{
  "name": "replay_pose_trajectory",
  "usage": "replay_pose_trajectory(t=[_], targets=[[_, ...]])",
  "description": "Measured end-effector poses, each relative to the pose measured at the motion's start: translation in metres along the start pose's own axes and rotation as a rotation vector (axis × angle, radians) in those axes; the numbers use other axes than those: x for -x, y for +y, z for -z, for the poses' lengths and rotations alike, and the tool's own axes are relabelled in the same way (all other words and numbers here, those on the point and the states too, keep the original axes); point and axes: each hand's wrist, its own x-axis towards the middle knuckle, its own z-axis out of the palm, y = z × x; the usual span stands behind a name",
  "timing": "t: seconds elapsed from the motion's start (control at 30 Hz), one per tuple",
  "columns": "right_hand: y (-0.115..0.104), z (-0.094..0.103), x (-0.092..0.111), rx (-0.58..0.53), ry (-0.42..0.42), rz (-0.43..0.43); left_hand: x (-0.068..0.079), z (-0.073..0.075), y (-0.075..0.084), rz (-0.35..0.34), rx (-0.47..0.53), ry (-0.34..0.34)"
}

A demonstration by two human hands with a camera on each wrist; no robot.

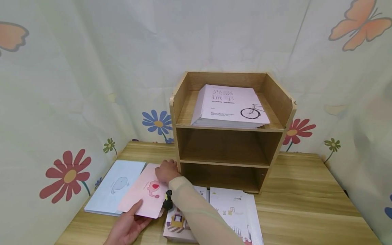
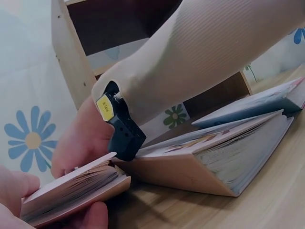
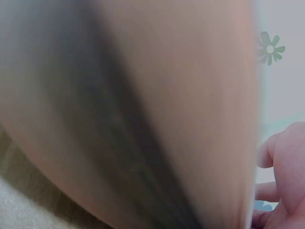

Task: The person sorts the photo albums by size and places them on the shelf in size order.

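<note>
A pink book [image 1: 139, 197] with an elephant on its cover lies tilted, overlapping a light-blue book [image 1: 107, 185] with a whale. My left hand [image 1: 127, 228] grips the pink book's near edge, thumb on the cover and fingers beneath. At its far right corner, my right hand [image 1: 166, 172] holds the edge with bent fingers, the forearm crossing over other books. In the left wrist view, the pink book's pages [image 2: 90, 186] show, raised at the near end. The right wrist view is mostly filled by the blurred book [image 3: 190, 95], with the right hand [image 3: 288, 171] at its side.
A wooden shelf [image 1: 225, 164] stands behind, with a thick white bicycle-cover book [image 1: 232, 102] on top. In front of it lie a book with a house picture [image 1: 177, 223] and a white book [image 1: 228, 207], partly under my right sleeve [image 1: 203, 212]. Printed flower cloth surrounds the wooden table [image 1: 306, 204].
</note>
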Motion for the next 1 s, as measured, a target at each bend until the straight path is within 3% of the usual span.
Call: replay_pose_trajectory(t=[0.43,0.8,1.0], targets=[[-0.003,0.008,0.007,-0.036,0.012,-0.047,-0.002,0.004,-0.004,-0.006,0.063,-0.022],[-0.009,0.013,0.011,-0.062,0.011,-0.009,0.004,0.011,-0.002,-0.007,0.090,-0.036],[-0.024,0.020,0.024,-0.061,0.018,0.051,0.014,0.024,0.006,-0.004,0.067,0.002]])
